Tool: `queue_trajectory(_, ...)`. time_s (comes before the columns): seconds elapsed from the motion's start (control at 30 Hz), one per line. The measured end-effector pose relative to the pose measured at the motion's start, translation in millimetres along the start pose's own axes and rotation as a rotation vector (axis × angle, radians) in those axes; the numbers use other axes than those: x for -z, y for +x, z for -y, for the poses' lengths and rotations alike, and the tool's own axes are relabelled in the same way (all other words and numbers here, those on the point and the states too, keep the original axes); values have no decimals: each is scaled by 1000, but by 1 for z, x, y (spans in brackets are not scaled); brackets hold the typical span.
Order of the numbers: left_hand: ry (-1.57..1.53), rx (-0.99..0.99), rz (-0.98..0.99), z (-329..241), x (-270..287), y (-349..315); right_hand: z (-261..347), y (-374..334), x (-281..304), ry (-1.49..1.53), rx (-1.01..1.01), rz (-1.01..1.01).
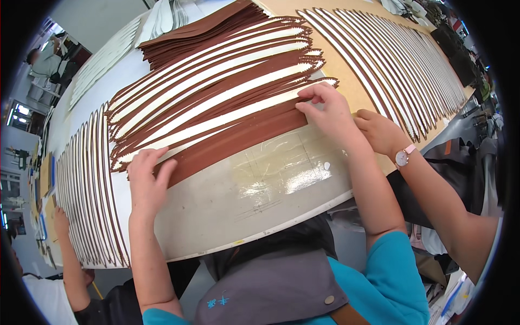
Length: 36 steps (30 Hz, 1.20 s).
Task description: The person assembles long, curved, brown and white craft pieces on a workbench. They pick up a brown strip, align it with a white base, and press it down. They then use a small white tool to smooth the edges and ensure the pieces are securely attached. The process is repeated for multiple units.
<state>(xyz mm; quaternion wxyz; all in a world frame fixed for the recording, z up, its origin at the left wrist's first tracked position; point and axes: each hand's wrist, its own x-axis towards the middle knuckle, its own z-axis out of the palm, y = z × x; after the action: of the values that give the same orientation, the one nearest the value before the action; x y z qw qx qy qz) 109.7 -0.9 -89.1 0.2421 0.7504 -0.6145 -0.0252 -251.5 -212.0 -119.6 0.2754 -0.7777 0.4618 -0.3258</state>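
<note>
A workroom surrounds a broad bench, with a co-worker at the upper left and clear film over the bench's bare grey front. Brown-and-cream strips lie heaped mid-frame; a reddish-brown strip fronts the heap. The left hand curves half-open at its left end; the right hand brings thumb and fingertips together opposite, any grip impossible to confirm. Even, gentle handling at both ends should best keep it straight.

Hands at ends of brown strip
</note>
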Motion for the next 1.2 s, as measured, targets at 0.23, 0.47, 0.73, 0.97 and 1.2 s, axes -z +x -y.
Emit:
queue_trajectory(0.23, 129, -91, 11, 18, -22, 46, -23, 27, 10, -490, 159, 82)
queue_trajectory(0.47, 151, -100, 26, 19, -30, 60, -13, 62, 26, -569, 14, 330)
queue_trajectory(0.73, -219, -70, -118, 31, -11, 52, -4, 56, 31, -252, 197, -22)
queue_trajectory(0.97, -279, 66, 380, -32, 101, 15, 18, 9, 97, 99, 23, 270)
queue_trajectory(1.2, -162, 23, 282, -10, 27, -56, -13, -61, 60, -154, 134, 54)
